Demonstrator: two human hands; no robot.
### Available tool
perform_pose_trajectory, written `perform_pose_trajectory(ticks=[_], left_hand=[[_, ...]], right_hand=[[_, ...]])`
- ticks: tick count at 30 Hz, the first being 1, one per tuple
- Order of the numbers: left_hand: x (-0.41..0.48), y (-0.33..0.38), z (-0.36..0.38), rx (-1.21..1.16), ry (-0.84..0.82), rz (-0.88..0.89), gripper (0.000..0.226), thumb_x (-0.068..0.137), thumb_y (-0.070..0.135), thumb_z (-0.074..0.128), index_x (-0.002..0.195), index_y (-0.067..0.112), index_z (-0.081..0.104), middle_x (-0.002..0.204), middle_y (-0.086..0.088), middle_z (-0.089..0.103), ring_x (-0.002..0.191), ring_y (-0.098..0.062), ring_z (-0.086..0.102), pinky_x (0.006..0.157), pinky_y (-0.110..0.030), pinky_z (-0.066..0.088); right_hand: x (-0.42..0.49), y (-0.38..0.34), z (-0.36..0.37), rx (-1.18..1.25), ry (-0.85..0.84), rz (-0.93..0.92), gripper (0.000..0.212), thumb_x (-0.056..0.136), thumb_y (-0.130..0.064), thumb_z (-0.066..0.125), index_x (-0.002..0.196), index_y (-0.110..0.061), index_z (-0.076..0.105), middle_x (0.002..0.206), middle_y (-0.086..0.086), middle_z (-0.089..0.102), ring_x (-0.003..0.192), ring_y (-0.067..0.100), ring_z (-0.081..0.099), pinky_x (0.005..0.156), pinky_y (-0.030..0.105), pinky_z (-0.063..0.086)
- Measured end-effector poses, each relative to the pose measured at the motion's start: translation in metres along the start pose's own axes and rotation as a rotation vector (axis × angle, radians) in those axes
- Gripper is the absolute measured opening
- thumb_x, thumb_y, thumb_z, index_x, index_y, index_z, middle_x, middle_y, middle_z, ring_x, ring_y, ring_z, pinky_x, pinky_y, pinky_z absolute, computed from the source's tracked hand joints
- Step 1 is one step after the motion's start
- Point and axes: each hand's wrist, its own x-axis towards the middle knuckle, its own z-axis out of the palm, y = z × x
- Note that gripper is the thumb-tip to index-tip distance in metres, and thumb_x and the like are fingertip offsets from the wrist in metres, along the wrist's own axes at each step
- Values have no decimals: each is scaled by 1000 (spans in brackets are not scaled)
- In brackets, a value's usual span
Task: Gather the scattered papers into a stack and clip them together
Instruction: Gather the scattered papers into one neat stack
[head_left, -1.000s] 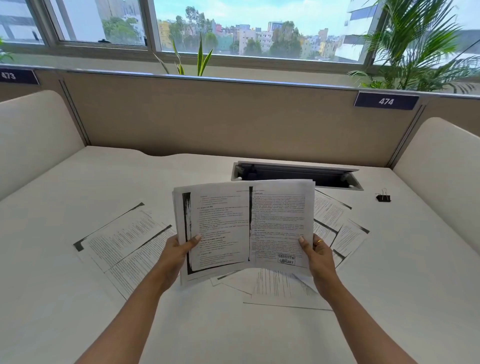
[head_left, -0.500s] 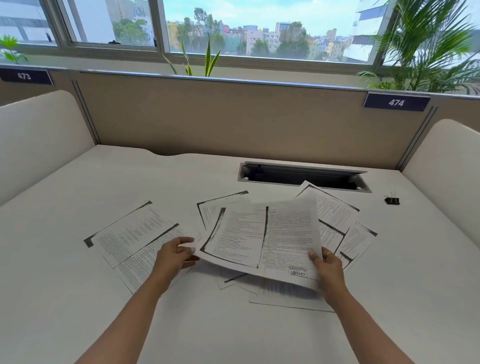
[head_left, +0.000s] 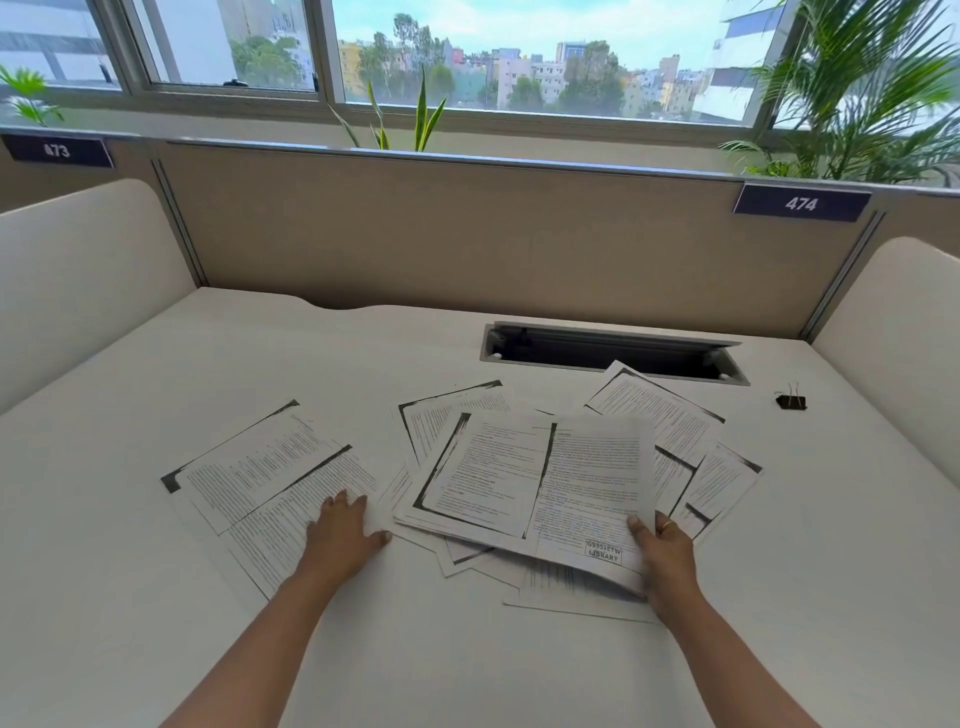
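Observation:
Printed sheets lie scattered across the white desk (head_left: 156, 623). My right hand (head_left: 667, 558) grips the lower right corner of a small bundle of papers (head_left: 535, 483), held low and nearly flat over other loose sheets (head_left: 670, 415). My left hand (head_left: 340, 535) rests with fingers spread on two overlapping sheets (head_left: 260, 478) at the left. A black binder clip (head_left: 791, 401) sits alone at the far right of the desk, out of reach of both hands.
An open cable tray slot (head_left: 613, 353) is set into the desk behind the papers. Beige partition panels (head_left: 467, 234) wall in the desk at the back and sides. Plants (head_left: 857, 93) and windows stand beyond.
The bundle came down from upright in both hands to nearly flat. My left hand let go of it and moved left onto the two sheets there.

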Motion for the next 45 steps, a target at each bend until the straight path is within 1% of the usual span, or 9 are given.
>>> perform_pose_trajectory(ticks=[14,23,26,28,34,39,41,43,45], left_hand=[[12,-22,-13,55,23,-192,60,98,31,34,147,4,12,155,-23,4,144,-35,5,114,-50,15],[11,-19,-14,201,13,-175,53,95,5,27,146,5,12,154,-20,11,143,-35,12,113,-48,21],[10,-20,-17,98,169,-136,37,94,2,29,128,1,44,132,-19,48,120,-31,47,94,-36,40],[8,-14,-23,-27,282,-119,31,92,0,30,113,-1,54,114,-22,59,101,-32,57,78,-32,41],[5,14,-40,-263,512,32,36,94,3,35,122,1,56,101,-28,65,93,-42,59,77,-39,45],[-6,43,-52,-436,584,387,23,90,-1,49,106,-4,64,70,-8,60,57,-17,50,52,-16,35],[-12,52,-52,-506,561,487,21,86,-3,57,102,0,69,81,-12,70,69,-12,59,62,-11,44],[-11,54,-47,-553,475,542,23,81,-4,62,94,10,74,92,5,72,88,-7,58,90,-28,48],[-10,51,-43,-516,348,555,42,80,-1,63,82,41,71,90,40,62,109,-5,49,109,-42,21]], right_hand=[[0,1,-1,-38,-7,-58,20,89,-6,55,108,-8,61,90,2,65,92,29,61,85,34,52],[4,6,-1,-47,-23,-43,15,88,-10,57,101,-17,62,100,9,67,100,33,63,97,49,46],[5,7,-1,-50,-23,-42,16,88,-10,57,102,-17,62,102,10,67,100,33,63,97,50,46],[5,6,0,-57,-25,-45,16,88,-9,57,102,-16,62,101,10,67,100,33,63,97,49,46],[2,3,-2,-78,-61,-50,26,89,-6,56,114,-6,58,102,10,66,91,28,64,90,41,51],[1,0,-3,-54,-82,-47,27,88,-4,56,114,-12,56,97,6,66,82,20,64,79,32,56],[1,-1,-4,-35,-98,-30,27,88,-3,55,114,-12,55,96,6,66,83,21,64,74,28,57],[0,-2,-5,-24,-116,-20,28,88,-3,55,116,-9,55,97,7,66,83,22,65,66,23,58],[0,-3,-5,-25,-120,-12,30,89,-5,55,119,-7,54,102,12,66,84,24,65,68,26,58]])
